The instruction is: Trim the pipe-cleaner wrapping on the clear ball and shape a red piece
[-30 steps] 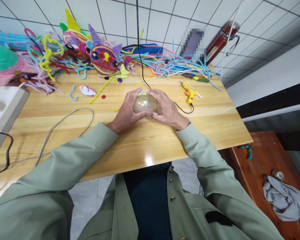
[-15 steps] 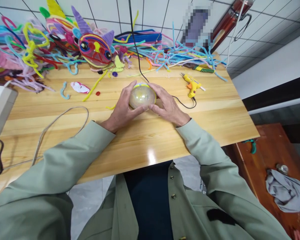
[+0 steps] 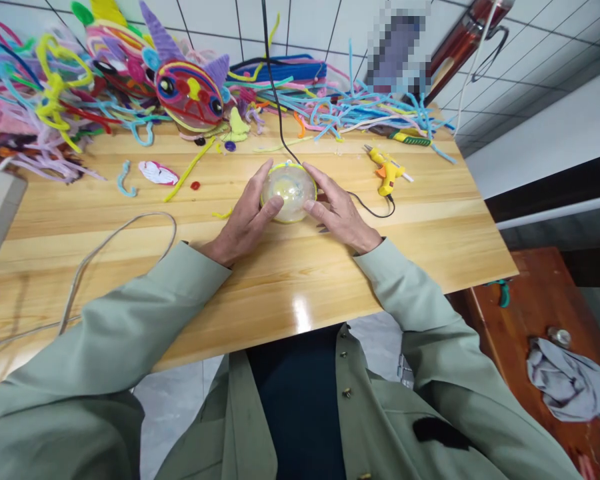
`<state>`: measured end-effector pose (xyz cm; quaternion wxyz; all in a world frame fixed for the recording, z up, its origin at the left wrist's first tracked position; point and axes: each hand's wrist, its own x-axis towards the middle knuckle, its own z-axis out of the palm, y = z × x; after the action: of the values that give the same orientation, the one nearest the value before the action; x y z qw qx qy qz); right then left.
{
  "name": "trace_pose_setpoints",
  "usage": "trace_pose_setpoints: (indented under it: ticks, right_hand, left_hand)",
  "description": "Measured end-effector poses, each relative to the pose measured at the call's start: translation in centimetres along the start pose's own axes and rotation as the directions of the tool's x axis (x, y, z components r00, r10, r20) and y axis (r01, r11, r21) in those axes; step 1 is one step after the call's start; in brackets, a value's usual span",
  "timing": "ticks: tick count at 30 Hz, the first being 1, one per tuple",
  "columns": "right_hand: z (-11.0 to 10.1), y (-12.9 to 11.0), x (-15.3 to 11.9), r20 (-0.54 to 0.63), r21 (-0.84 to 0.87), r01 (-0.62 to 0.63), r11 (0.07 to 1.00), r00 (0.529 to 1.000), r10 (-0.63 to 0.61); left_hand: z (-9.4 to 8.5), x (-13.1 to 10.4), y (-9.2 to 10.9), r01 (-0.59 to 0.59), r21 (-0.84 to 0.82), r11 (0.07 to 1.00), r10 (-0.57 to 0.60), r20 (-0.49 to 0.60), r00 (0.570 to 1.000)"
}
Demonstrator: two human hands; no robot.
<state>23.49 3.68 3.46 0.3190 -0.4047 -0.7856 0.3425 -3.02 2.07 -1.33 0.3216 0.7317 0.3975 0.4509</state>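
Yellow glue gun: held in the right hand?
No, the yellow glue gun lies on the table, while the right hand touches the clear dome.

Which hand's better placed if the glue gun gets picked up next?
Probably the right hand: it's nearer the yellow glue gun, which lies on its side. The left hand would likely reach past the clear dome both hands hold.
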Motion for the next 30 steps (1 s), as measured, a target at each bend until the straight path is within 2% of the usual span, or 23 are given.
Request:
trace_pose_setpoints:
  ticks: [5, 10, 17, 20, 23, 26, 30]
  right_hand:
    - [0.1, 0.1, 0.0, -0.001, -0.008, -0.001, 1.0, 1.0, 0.001]
    - [0.0, 0.1, -0.2, 0.0, -0.02, -0.047, 0.999, 0.999, 0.047]
    - [0.7, -0.4, -0.1, 0.022, 0.03, -0.047, 0.998, 0.999, 0.046]
    - [-0.5, -0.5, -0.6, 0.036, -0.02, -0.006, 1.0, 0.999, 0.007]
    - [-3.1, 0.0, -2.1, 0.044, -0.199, 0.086, 0.976, 0.996, -0.078]
    - [-5.2, 1.0, -4.2, 0.094, -0.368, 0.119, 0.922, 0.991, -0.091]
    - [-5.4, 2.0, -6.0, 0.164, -0.451, 0.128, 0.883, 0.985, -0.059]
  left_hand:
    - [0.1, 0.1, 0.2, 0.008, -0.009, 1.0, -0.008, -0.014, 1.0]
    - [-0.2, -0.1, 0.5, 0.001, 0.01, 1.0, -0.001, 0.033, 0.999]
    - [0.6, -0.4, 0.5, -0.032, 0.051, 0.998, 0.035, -0.056, 0.998]
    - [0.9, -0.2, 0.8, -0.029, 0.047, 0.998, 0.033, -0.082, 0.996]
    - [0.9, -0.1, 1.2, -0.051, 0.067, 0.996, 0.058, -0.098, 0.993]
    - [0.9, -0.1, 1.4, -0.111, 0.131, 0.985, 0.125, -0.101, 0.987]
    - [0.8, -0.2, 1.3, -0.16, 0.194, 0.968, 0.185, -0.117, 0.976]
